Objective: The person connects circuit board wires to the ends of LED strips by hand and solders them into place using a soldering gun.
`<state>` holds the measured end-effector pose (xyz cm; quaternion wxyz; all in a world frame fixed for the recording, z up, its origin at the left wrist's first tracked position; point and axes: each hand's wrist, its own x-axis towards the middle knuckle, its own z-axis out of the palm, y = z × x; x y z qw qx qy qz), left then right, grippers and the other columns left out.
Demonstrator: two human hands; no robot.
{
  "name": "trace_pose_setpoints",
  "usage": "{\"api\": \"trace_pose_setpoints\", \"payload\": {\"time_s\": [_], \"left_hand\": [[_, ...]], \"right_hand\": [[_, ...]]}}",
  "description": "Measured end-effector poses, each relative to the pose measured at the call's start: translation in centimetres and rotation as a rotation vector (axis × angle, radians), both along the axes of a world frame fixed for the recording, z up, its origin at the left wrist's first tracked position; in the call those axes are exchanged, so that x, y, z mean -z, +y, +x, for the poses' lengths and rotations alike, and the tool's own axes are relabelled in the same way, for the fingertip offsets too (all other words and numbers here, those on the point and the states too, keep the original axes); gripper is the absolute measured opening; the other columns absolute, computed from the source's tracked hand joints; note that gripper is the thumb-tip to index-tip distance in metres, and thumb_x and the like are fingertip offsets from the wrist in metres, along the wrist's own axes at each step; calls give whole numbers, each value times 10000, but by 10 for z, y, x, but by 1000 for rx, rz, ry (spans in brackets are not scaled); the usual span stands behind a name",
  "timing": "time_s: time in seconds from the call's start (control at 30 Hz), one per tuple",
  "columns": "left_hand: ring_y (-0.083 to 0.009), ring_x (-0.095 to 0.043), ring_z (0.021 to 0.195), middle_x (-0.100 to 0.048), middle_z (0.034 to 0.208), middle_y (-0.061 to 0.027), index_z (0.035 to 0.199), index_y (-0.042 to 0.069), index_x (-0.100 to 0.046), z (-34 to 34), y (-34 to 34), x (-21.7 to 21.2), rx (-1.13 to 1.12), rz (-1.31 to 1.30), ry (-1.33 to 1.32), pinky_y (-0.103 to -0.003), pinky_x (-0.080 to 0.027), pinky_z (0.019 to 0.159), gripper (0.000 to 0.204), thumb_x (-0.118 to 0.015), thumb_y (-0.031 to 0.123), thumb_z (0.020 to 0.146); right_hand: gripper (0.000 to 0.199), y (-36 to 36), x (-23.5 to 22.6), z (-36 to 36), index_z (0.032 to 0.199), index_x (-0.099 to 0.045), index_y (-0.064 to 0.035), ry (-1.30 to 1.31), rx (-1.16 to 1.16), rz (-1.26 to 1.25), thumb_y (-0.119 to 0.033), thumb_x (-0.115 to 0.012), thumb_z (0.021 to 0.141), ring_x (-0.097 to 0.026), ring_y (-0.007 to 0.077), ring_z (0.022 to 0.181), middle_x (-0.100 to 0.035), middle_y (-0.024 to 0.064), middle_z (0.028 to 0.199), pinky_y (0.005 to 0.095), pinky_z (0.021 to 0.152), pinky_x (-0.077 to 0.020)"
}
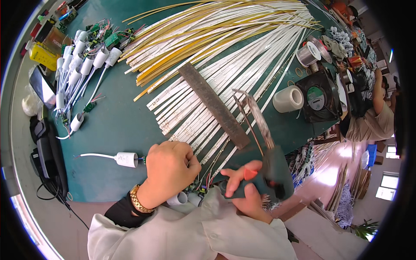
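My left hand, with a gold watch at the wrist, is closed near the front ends of the white strips. What its fingers grip, if anything, is hidden. Just left of it lies a white cylindrical lamp base with a white cable, and a bit of circuit board shows at its open end. My right hand, an orange finger cot on one finger, holds a dark-handled soldering gun, blurred at the grip. Its bent metal tube and thin rod reach toward the dark metal bar lying across the strips.
Yellowish strips fan out at the back. Several white lamp bases with boards crowd the back left. On the right are a plastic roll, a solder spool and a black fan. Another person sits farther right.
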<state>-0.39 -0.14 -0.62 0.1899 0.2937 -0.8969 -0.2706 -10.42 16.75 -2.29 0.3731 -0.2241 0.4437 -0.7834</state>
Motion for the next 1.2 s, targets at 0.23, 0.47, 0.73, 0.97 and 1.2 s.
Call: {"api": "trace_pose_setpoints", "payload": {"time_s": [0.23, 0.47, 0.73, 0.97, 1.2], "left_hand": [[-217, -520, 513, -511, 521, -6, 598, 89, -562, 5, -3, -2, 13, -2, 3, -343, -382, 515, 136, -685, 33, 610], [-290, -555, 621, -556, 646, -92, 737, 48, -594, 33, -47, -39, -3, -125, 157, -377, -446, 584, 91, -679, 18, 731], [-326, -565, 787, -576, 880, -135, 832, 3, -575, 92, -181, -16, -313, -628, -330, -389, -452, 710, 63, -629, 35, 823], [-82, -500, 625, -582, 717, -22, 825, -8, -626, 83, -101, -76, -179, 229, 173, -241, -405, 558, 15, -631, -2, 812], [-158, -611, 664, -661, 762, -62, 827, 0, -678, 41, -17, -73, 248, 874, -17, -254, -467, 593, 125, -768, 54, 759]], "right_hand": [[409, -22, 3, 1, 1260, -385, -67, -111, -17, -135, -257, -538, 932, -552, 181, 542, -566, 94, 697, 490, 972, -449], [439, 7, 5, 4, 1233, -393, -35, -45, 54, -68, -243, -602, 908, -561, 189, 553, -570, 104, 693, 386, 761, -493], [477, 19, 11, 16, 1214, -371, -59, 55, 85, -3, -333, -619, 912, -570, 162, 613, -590, 87, 688, 374, 779, -489], [436, 22, 4, 19, 1245, -369, -56, 75, 45, 103, -263, -585, 929, -563, 168, 653, -585, 92, 720, 390, 796, -476], [479, 14, -20, 6, 1301, -350, -102, 96, -206, 212, -22, -588, 893, -588, 162, 779, -603, 106, 866, 339, 767, -486]]}}
